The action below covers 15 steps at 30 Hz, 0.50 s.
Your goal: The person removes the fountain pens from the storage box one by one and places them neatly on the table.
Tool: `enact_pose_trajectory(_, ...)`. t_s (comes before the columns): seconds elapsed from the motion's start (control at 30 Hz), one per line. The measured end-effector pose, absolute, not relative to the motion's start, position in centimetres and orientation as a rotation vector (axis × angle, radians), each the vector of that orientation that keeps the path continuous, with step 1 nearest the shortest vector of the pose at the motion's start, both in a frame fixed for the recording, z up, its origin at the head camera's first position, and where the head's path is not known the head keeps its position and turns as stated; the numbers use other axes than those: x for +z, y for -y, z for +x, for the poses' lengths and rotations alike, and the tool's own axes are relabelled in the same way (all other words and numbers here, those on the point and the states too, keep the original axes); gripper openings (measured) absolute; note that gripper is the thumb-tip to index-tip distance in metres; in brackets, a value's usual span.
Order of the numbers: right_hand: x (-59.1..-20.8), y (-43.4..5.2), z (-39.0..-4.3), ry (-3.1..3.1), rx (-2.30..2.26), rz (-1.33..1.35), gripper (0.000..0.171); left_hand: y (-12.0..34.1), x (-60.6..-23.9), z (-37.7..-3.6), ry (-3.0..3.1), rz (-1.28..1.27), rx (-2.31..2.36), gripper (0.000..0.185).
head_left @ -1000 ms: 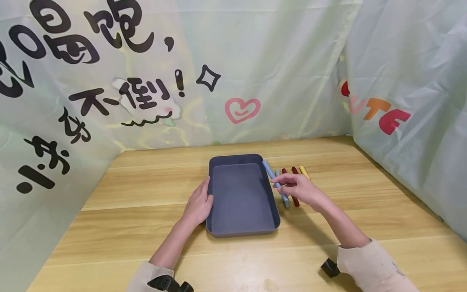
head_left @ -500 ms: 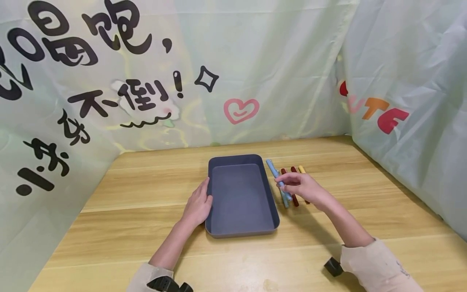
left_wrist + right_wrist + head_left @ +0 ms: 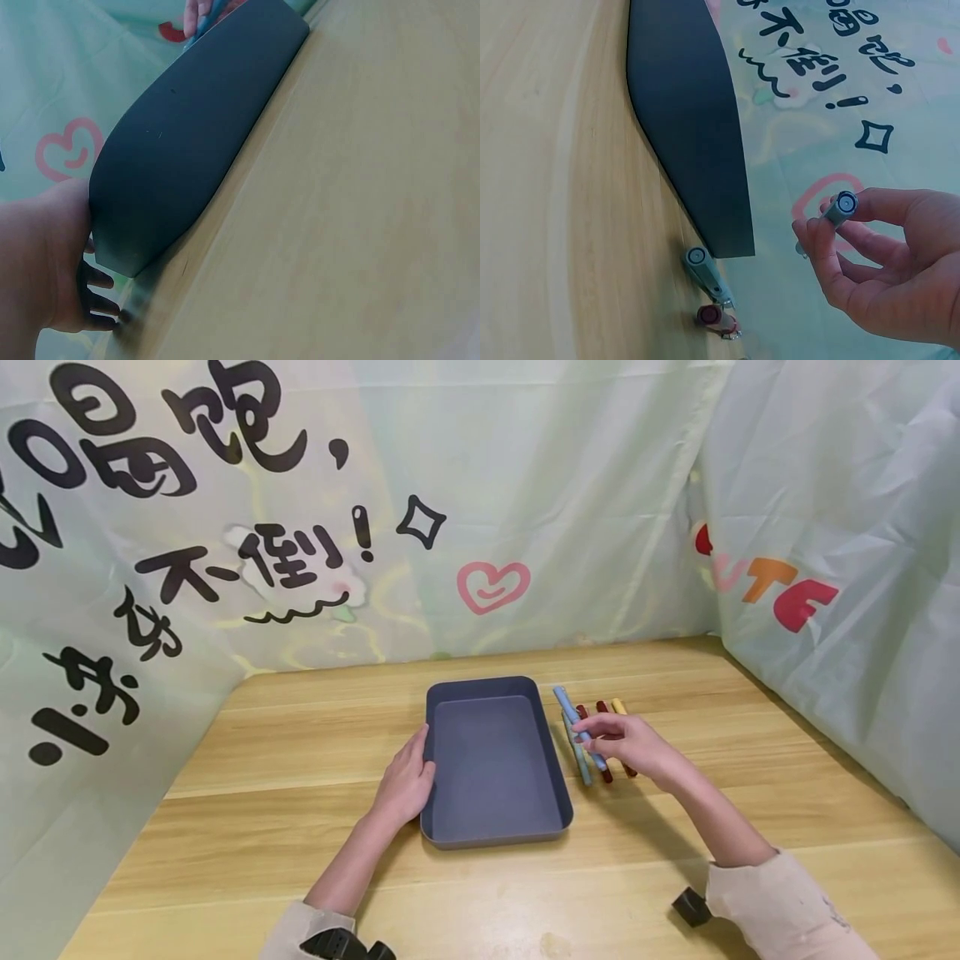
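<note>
The head view looks forward and down from above across the table toward the curtain behind. The left wrist view sits low at the tabletop, close against the tray wall. The right wrist view, equally low, faces the tray from its other side; all three share it

A wooden table stood in even light. Pale green sheeting with black characters and a pink heart enclosed it.
</note>
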State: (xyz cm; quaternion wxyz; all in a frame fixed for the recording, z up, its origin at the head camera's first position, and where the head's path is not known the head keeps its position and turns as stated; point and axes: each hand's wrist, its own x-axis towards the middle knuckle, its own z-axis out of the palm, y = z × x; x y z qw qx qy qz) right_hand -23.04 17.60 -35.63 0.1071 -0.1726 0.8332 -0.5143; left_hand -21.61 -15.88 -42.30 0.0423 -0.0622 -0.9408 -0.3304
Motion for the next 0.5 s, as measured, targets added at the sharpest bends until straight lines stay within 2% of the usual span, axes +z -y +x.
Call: enact_pose_trajectory(0.5,-35.3,-18.8,-23.0,-2.478,-1.510,-0.483,0.032,15.8,-42.3,-21.5,2.871,-0.195,-1.020,0.057)
